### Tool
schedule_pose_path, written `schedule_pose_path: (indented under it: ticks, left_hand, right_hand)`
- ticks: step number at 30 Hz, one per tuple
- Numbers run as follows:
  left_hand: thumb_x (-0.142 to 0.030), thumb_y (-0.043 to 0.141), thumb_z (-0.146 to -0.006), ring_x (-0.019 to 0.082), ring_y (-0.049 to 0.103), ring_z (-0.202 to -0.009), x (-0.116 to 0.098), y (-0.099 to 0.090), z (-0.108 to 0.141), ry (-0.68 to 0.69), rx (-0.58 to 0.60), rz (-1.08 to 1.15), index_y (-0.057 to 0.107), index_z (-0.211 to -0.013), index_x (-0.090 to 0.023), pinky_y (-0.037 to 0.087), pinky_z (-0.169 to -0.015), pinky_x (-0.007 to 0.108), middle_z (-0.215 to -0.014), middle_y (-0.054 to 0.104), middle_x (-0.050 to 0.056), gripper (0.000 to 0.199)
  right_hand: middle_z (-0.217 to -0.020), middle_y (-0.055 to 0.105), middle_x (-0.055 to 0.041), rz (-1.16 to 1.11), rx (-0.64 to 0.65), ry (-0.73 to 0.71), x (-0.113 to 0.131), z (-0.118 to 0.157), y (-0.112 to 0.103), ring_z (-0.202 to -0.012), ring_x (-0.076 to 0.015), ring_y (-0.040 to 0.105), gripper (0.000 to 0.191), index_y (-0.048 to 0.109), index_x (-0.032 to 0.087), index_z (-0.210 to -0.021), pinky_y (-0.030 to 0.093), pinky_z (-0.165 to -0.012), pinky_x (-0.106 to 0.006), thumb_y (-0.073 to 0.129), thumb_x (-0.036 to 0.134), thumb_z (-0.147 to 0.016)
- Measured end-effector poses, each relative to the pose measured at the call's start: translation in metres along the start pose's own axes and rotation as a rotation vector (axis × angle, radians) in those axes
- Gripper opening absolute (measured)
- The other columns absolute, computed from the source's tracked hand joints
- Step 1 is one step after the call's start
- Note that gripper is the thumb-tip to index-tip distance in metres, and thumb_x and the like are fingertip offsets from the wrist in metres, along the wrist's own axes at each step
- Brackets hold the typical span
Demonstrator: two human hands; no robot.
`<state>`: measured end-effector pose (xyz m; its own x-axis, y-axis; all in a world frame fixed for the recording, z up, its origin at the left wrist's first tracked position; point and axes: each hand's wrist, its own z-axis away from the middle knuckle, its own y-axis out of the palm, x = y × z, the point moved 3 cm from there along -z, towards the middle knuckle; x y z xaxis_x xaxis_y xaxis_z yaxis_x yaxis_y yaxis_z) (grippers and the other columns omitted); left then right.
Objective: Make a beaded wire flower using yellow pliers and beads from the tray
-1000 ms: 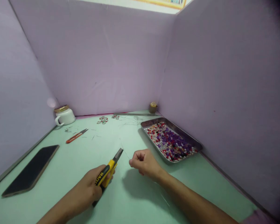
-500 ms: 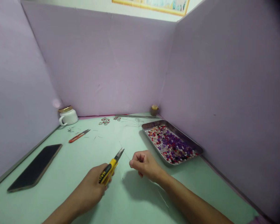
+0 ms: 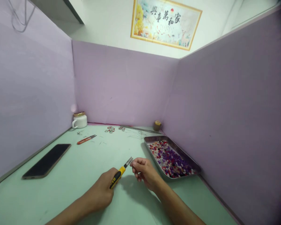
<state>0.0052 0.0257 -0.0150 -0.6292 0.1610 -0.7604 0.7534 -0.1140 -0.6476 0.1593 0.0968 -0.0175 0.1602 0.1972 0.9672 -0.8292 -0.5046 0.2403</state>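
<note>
My left hand [image 3: 105,185] is wrapped round the yellow-and-black handles of a pair of pliers [image 3: 121,172]. Their metal jaws point up and to the right, ending close by the fingertips of my right hand [image 3: 144,170]. Thumb and forefinger of that hand are pinched on a thin wire, which hardly shows now at the jaw tips. Whether the jaws grip the wire I cannot tell. To the right of my right hand lies a metal tray [image 3: 154,157] of mixed red, purple, white and black beads [image 3: 170,157].
Orange-handled thread snips [image 3: 86,139] and a dark phone [image 3: 46,161] lie left. Farther back are a white lidded mug [image 3: 80,120], beaded wire pieces [image 3: 110,129], loose wires [image 3: 140,134] and a small brown container [image 3: 157,125]. Purple panels [image 3: 126,87] enclose the green table [image 3: 84,165].
The view has tilted upward, showing more of the wall picture. The plier jaws and my right fingertips have come closer together, and less wire shows between them.
</note>
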Motion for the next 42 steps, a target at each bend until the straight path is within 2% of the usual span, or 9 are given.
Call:
schedule_pose_path:
  ticks: [5, 12, 23, 28, 34, 39, 42]
  left_hand:
    - [-0.003, 0.035, -0.048, 0.014, 0.040, -0.064, -0.001, 0.002, 0.000, 0.010, 0.013, 0.023, 0.038, -0.067, -0.020, 0.030, -0.057, 0.023, -0.067, 0.044, -0.004, 0.026]
    - [-0.006, 0.037, -0.048, 0.014, 0.043, -0.062, 0.000, 0.004, 0.001, -0.041, 0.110, 0.119, 0.046, -0.070, -0.019, 0.030, -0.053, 0.023, -0.067, 0.049, -0.003, 0.026]
    - [-0.006, 0.036, -0.046, 0.013, 0.042, -0.060, -0.005, 0.001, 0.006, -0.071, 0.153, 0.177, 0.045, -0.068, -0.018, 0.031, -0.052, 0.023, -0.063, 0.047, -0.004, 0.027]
    - [-0.007, 0.038, -0.046, 0.012, 0.040, -0.059, -0.006, 0.001, 0.011, -0.055, 0.152, 0.206, 0.043, -0.065, -0.019, 0.029, -0.052, 0.023, -0.062, 0.046, -0.004, 0.023]
    - [-0.006, 0.037, -0.043, 0.011, 0.039, -0.056, -0.002, 0.002, 0.011, -0.066, 0.138, 0.284, 0.047, -0.067, -0.018, 0.027, -0.049, 0.022, -0.061, 0.047, -0.004, 0.029]
    - [-0.004, 0.039, -0.042, 0.011, 0.038, -0.058, -0.003, 0.003, 0.009, -0.096, 0.145, 0.404, 0.045, -0.067, -0.018, 0.027, -0.050, 0.022, -0.062, 0.045, -0.005, 0.030]
    - [-0.004, 0.040, -0.043, 0.012, 0.042, -0.062, -0.007, -0.002, 0.009, -0.131, 0.153, 0.500, 0.042, -0.069, -0.019, 0.031, -0.055, 0.024, -0.065, 0.043, -0.004, 0.031]
  right_hand:
    - [-0.042, 0.046, 0.0058, -0.016, -0.075, 0.015, -0.005, -0.002, -0.003, -0.031, -0.0026, 0.034, 0.016, 0.056, 0.012, -0.063, 0.024, -0.031, -0.015, 0.061, 0.027, -0.059]
    - [-0.035, 0.040, 0.0075, -0.040, -0.070, -0.035, -0.013, -0.005, -0.008, -0.028, -0.0024, 0.027, 0.007, 0.056, 0.013, -0.058, 0.017, -0.029, -0.016, 0.055, 0.019, -0.058]
    - [-0.032, 0.038, 0.0083, -0.101, -0.129, -0.010, -0.024, -0.005, 0.001, -0.026, -0.0027, 0.024, 0.006, 0.055, 0.014, -0.056, 0.014, -0.028, -0.016, 0.053, 0.020, -0.056]
    - [-0.032, 0.039, 0.0082, -0.078, -0.146, -0.063, -0.028, -0.002, 0.002, -0.026, -0.0028, 0.026, 0.006, 0.055, 0.013, -0.057, 0.016, -0.028, -0.016, 0.055, 0.019, -0.056]
    - [-0.036, 0.040, 0.0081, -0.100, -0.129, -0.068, -0.029, -0.001, 0.005, -0.028, -0.0025, 0.027, 0.019, 0.055, 0.013, -0.061, 0.017, -0.028, -0.016, 0.058, 0.032, -0.063]
    - [-0.038, 0.039, 0.0082, -0.095, -0.118, -0.070, -0.022, 0.002, 0.006, -0.028, -0.0026, 0.027, 0.015, 0.054, 0.014, -0.059, 0.018, -0.029, -0.016, 0.057, 0.028, -0.061]
    - [-0.035, 0.036, 0.0090, -0.111, -0.131, -0.080, -0.015, 0.004, 0.004, -0.028, -0.0024, 0.024, 0.010, 0.051, 0.015, -0.056, 0.016, -0.029, -0.016, 0.054, 0.024, -0.059]
